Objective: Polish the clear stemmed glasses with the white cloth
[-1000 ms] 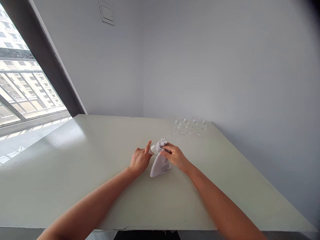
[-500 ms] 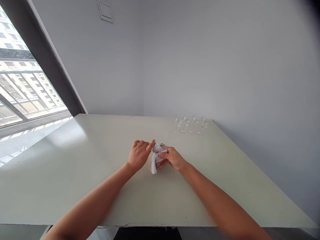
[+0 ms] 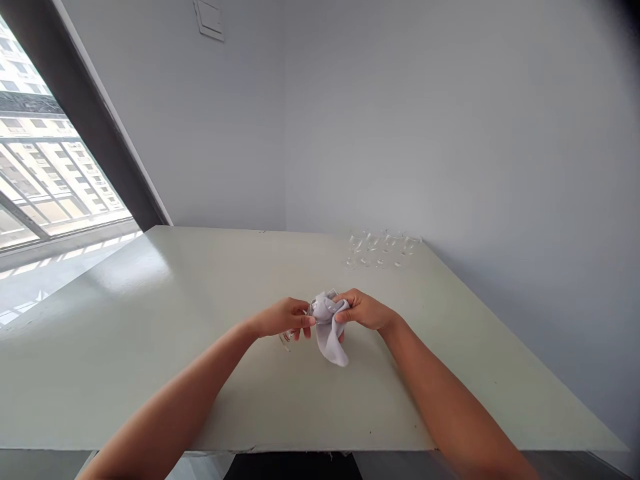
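Between my hands is a clear stemmed glass (image 3: 285, 341), its foot showing below my left hand (image 3: 289, 319). The fingers of that hand are closed around the glass near its stem. My right hand (image 3: 361, 311) grips a pale lavender-white cloth (image 3: 331, 337), which is bunched in and around the bowl of the glass. One end of the cloth hangs down toward the tabletop. The cloth and my fingers hide most of the bowl.
Several clear stemmed glasses (image 3: 381, 250) stand grouped at the far right of the pale table (image 3: 225, 393), close to its back corner. Grey walls (image 3: 425, 120) rise behind and to the right. A window (image 3: 50, 153) lies to the left.
My left hand has turned over from palm-down with a raised finger and now holds the glass, whose foot shows at left. Both hands and the cloth have shifted slightly lower, the right hand rightward.
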`<state>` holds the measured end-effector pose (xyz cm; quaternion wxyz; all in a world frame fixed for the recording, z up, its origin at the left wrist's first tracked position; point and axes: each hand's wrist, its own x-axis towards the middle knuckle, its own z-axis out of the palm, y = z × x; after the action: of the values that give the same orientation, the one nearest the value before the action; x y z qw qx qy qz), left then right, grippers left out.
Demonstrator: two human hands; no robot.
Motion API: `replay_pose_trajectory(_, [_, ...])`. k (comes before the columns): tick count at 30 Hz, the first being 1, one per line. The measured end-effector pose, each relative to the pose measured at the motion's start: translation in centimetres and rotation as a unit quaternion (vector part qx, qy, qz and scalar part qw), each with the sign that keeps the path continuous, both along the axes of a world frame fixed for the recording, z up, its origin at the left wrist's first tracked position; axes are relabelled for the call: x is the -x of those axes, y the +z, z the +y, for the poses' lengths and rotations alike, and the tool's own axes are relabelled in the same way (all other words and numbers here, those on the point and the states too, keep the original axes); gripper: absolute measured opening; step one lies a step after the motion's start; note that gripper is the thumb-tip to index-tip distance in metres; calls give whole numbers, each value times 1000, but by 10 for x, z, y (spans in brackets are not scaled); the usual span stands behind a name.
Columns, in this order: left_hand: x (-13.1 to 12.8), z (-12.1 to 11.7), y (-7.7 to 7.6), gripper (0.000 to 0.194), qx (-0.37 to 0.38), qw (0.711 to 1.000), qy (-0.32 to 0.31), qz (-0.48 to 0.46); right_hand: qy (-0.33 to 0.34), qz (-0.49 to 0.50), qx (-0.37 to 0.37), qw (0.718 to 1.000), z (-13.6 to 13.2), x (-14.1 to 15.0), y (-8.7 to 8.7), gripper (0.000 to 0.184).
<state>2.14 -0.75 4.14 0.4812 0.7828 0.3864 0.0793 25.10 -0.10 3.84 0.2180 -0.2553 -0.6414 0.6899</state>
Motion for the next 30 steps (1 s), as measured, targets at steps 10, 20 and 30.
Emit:
replay_pose_trajectory(10, [2,6,-9,30,-315,934,106,129,-79,11,51,995,-4,23,-14,36])
replay_pose_trajectory(20, [-3,5,-10,32,-337,928,109,112,-178,33,103,978,3,23,-22,34])
replay_pose_trajectory(30, [14,16,-10,37,-191,978,63,58,-44,-75,-63,994,-6,22,-15,24])
